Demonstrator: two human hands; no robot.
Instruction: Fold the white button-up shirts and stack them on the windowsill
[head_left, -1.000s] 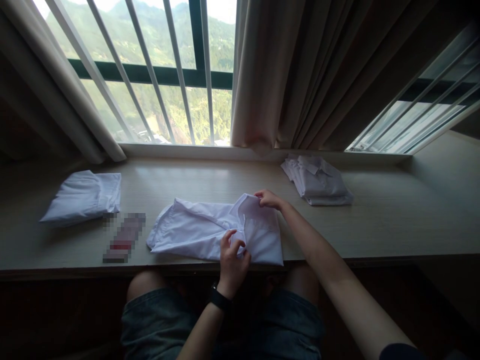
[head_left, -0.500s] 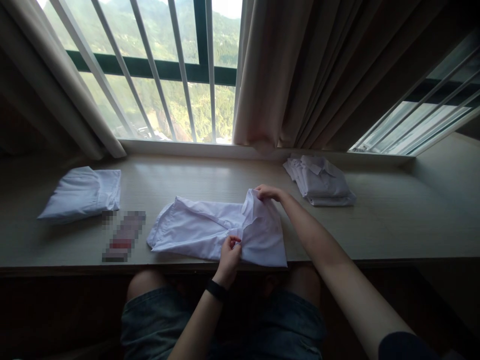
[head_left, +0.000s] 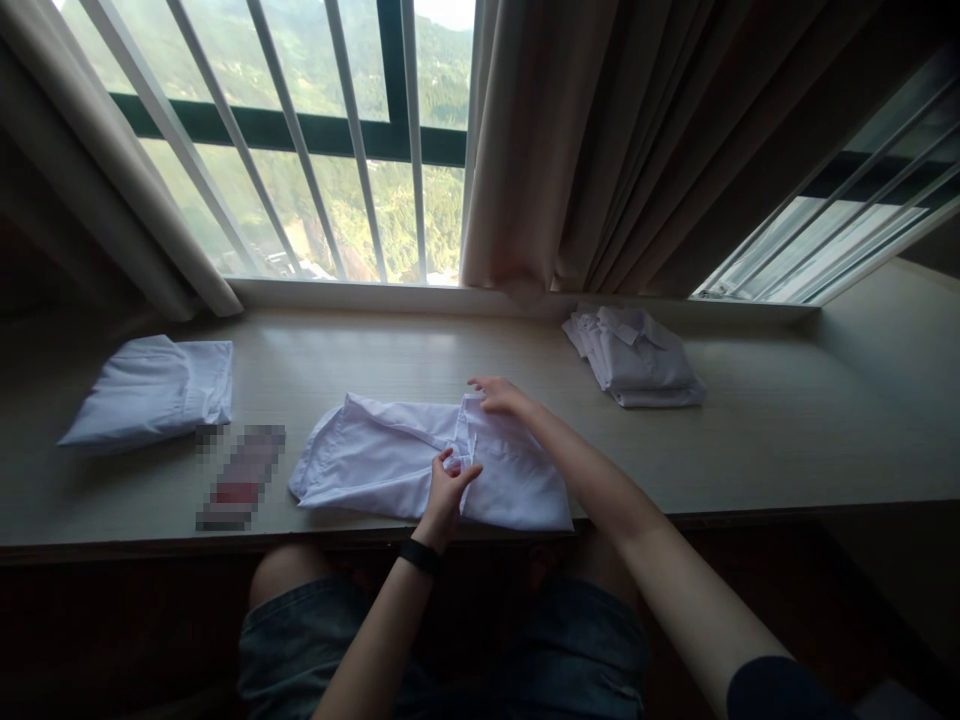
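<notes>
Both hands pinching the white shirt (head_left: 390, 465), left hand (head_left: 444, 487) near edge, right hand (head_left: 495, 396) far edge, fingertips partly buried in folds, pixelated object (head_left: 240, 478) leftward unreadable

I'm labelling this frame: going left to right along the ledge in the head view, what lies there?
Folded white garment → blurred flat item → white shirt under the left hand and right hand → stack of folded shirts.

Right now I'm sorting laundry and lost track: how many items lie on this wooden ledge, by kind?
White shirt being folded under the left hand and right hand: 1
Folded white garment lying alone at the left: 1
Stack of folded white shirts, number in it unclear: 1
Blurred reddish flat object: 1
Total: 4
</notes>
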